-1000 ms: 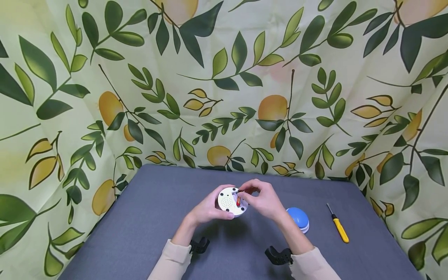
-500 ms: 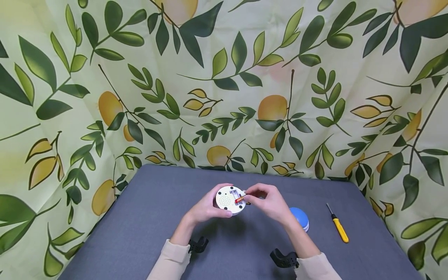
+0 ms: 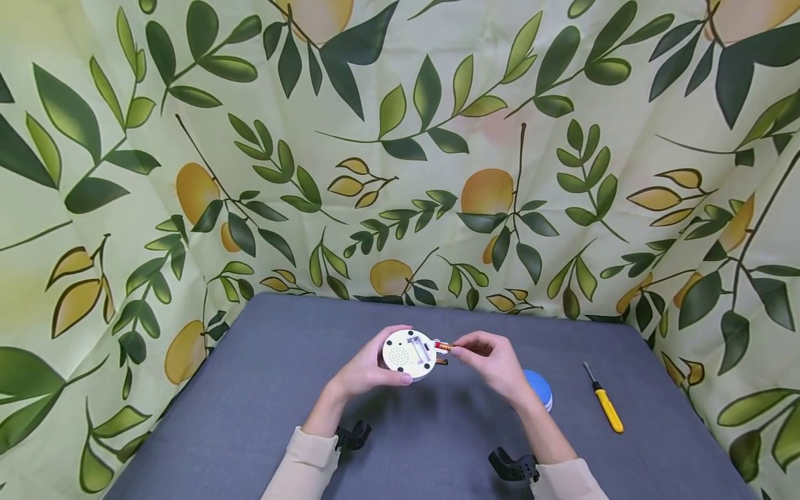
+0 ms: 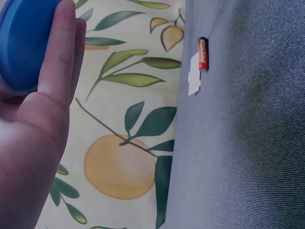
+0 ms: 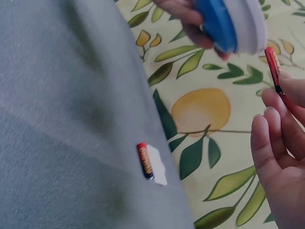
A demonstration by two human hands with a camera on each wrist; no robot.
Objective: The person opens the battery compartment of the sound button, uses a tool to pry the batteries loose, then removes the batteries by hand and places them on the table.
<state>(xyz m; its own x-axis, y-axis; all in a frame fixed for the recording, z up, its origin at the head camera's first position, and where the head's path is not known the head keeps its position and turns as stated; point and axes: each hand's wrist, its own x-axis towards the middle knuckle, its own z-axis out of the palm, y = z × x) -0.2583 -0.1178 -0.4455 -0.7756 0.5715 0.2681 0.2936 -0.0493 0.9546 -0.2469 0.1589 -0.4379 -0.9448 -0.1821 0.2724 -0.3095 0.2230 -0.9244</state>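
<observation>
My left hand point(image 3: 375, 364) grips a round white push-button device point(image 3: 400, 355) with small dark feet, its underside facing the head camera. The blue dome point(image 4: 26, 43) on its other side shows in the left wrist view. An uncovered battery compartment point(image 3: 417, 349) in the underside has no battery in it. To the right of it, my right hand point(image 3: 494, 354) pinches a red and black battery point(image 5: 273, 67) between thumb and fingertips. Below that battery's dark end, a dark red strip shows between the fingers; I cannot tell what it is. Another battery point(image 5: 145, 161) lies on the table beside a white cover point(image 5: 158, 166).
A second blue-domed device point(image 3: 539, 387) stands on the grey table point(image 3: 262, 417), partly hidden by my right forearm. Farther right lies a screwdriver point(image 3: 607, 408) with a yellow handle. A leaf-patterned cloth point(image 3: 387, 208) hangs behind the table.
The right hand has drawn the battery out of the compartment and moved right with it. The device has shifted slightly left, and the battery on the table has come into view.
</observation>
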